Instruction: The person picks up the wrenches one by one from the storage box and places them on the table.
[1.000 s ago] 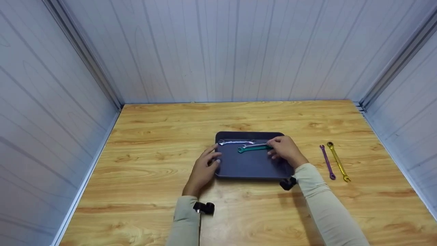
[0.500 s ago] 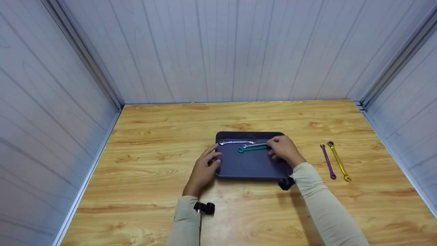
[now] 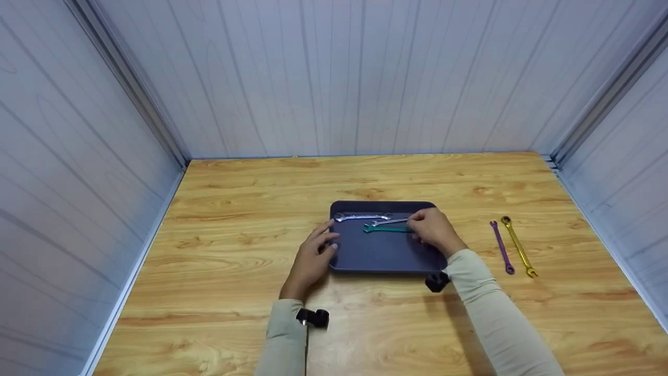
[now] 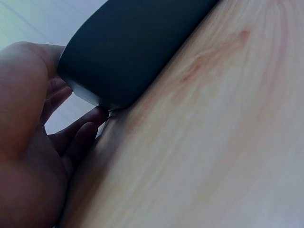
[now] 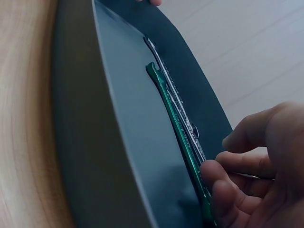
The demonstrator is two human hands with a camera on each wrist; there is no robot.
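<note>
A shallow dark rectangular tray (image 3: 386, 253) lies on the table. My left hand (image 3: 309, 262) rests at its left side, fingers spread along the rim, and the left wrist view shows fingertips by the tray's outer corner. Over the tray's right part, my right hand (image 3: 434, 230) reaches in with loosely bent fingers. They touch the right ends of a green wrench (image 5: 175, 116) and a short silver wrench (image 3: 391, 222) beside it. In the right wrist view, nothing shows between thumb and forefinger. A longer silver combination wrench (image 3: 361, 216) lies along the back wall.
To the right of the tray, a purple wrench (image 3: 502, 248) and a longer yellow ratchet wrench (image 3: 519, 245) lie side by side on the wood-grain table (image 3: 235, 209). Pale panels (image 3: 334, 78) enclose the table at the back and sides.
The green wrench has turned slightly, its right end now nearer the front and farther from the short silver wrench. My right wrist has shifted a little left; the left hand stays put.
</note>
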